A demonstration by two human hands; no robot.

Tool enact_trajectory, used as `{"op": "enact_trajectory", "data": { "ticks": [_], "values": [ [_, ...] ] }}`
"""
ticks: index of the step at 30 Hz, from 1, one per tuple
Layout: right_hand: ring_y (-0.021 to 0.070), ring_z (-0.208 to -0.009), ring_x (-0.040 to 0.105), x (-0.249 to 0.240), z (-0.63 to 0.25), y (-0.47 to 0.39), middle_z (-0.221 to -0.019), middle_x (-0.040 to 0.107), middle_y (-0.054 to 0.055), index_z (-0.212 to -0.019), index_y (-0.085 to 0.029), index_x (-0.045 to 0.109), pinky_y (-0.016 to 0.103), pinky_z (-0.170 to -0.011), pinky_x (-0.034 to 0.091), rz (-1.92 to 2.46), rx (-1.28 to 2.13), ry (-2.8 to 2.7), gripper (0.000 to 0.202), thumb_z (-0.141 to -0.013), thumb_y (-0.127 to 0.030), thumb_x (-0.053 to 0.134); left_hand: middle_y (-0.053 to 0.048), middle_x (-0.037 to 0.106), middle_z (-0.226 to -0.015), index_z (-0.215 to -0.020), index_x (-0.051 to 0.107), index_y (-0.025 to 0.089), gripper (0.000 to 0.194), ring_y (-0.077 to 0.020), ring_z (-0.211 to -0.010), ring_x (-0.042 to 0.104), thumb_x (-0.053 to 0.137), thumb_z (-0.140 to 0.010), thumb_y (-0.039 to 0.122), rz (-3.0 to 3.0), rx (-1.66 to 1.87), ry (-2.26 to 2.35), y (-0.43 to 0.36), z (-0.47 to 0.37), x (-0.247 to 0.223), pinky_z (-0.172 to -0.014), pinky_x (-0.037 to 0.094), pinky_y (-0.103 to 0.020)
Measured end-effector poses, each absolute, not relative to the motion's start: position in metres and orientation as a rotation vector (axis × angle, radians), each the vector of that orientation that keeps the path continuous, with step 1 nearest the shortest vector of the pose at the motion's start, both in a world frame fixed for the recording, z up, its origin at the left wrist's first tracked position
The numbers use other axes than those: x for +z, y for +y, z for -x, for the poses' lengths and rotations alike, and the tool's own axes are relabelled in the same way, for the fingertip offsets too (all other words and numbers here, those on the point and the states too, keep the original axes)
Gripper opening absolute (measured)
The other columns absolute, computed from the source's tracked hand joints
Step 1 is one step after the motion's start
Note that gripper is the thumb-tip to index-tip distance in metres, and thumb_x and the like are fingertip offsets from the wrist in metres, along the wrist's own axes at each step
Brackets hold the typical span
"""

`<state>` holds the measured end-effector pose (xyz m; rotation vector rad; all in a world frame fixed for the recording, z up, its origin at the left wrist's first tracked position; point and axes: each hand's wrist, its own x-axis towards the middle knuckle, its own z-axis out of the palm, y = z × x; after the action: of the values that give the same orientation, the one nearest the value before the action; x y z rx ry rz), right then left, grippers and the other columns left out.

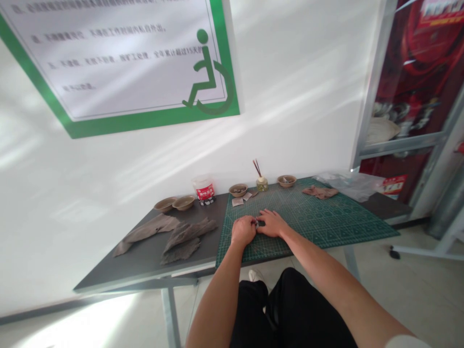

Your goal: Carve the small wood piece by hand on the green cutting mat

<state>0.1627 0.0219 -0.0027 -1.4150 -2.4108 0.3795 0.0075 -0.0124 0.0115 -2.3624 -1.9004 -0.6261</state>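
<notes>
Over the green cutting mat [311,217], my two hands meet at a small greyish piece [257,224] whose kind I cannot make out. My left hand [244,229] is closed, its thumb and fingertips pinching the piece from the left. From the right, my right hand [272,224] touches it with thumb and forefinger, the other fingers stretched out over the mat. My hands cover part of the piece. Just beyond them lie several small pale squares [238,202], beside a shallow bowl [238,190] with small brownish things in it.
On the dark table [145,261] at left are crumpled grey-brown cloths [186,237], two bowls [183,203] and a clear tub with a red label [205,191]. Toward the back stand a reed diffuser [261,183] and another bowl [286,181]. A brownish cloth [320,192] and plastic bag [353,185] lie right.
</notes>
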Motion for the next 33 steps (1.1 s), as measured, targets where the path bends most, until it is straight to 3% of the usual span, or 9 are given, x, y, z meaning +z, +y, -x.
{"op": "enact_trajectory", "data": {
  "ticks": [12, 16, 23, 33],
  "values": [
    [0.0273, -0.135, 0.021, -0.0034, -0.1629, 0.0220, -0.145, 0.031, 0.005, -0.128, -0.029, 0.049, 0.047, -0.106, 0.012, 1.420, 0.373, -2.406, 0.059, -0.075, -0.054, 0.050, -0.002, 0.067, -0.097, -0.086, 0.064, 0.025, 0.021, -0.0176, -0.104, 0.054, 0.044, -0.081, 0.022, 2.257, -0.621, -1.940, -0.0188, -0.0108, 0.0118, -0.108, 0.015, -0.040],
    [0.0277, -0.135, 0.020, -0.0041, -0.1626, 0.0223, -0.146, 0.030, 0.006, -0.129, -0.028, 0.048, 0.047, -0.107, 0.011, 1.407, 0.371, -2.412, 0.061, -0.074, -0.055, 0.052, -0.004, 0.067, -0.098, -0.087, 0.064, 0.023, 0.022, -0.0185, -0.103, 0.054, 0.042, -0.082, 0.023, 2.206, -0.648, -1.969, -0.0153, -0.0088, 0.0097, -0.106, 0.019, -0.041],
    [0.0270, -0.135, 0.019, -0.0050, -0.1628, 0.0233, -0.146, 0.029, 0.005, -0.129, -0.029, 0.048, 0.047, -0.107, 0.010, 1.417, 0.384, -2.409, 0.061, -0.074, -0.054, 0.051, -0.003, 0.067, -0.098, -0.089, 0.065, 0.024, 0.023, -0.0161, -0.100, 0.056, 0.043, -0.082, 0.023, 2.323, -0.618, -1.927, -0.0122, -0.0074, 0.0100, -0.093, 0.034, -0.029],
    [0.0272, -0.135, 0.020, -0.0046, -0.1631, 0.0232, -0.146, 0.030, 0.006, -0.129, -0.028, 0.049, 0.047, -0.107, 0.010, 1.414, 0.378, -2.416, 0.060, -0.076, -0.057, 0.048, 0.000, 0.067, -0.091, -0.082, 0.063, 0.024, 0.017, -0.0164, -0.097, 0.055, 0.046, -0.078, 0.021, 2.296, -0.665, -1.840, -0.0130, -0.0068, 0.0039, -0.104, 0.023, -0.038]
  ]
}}
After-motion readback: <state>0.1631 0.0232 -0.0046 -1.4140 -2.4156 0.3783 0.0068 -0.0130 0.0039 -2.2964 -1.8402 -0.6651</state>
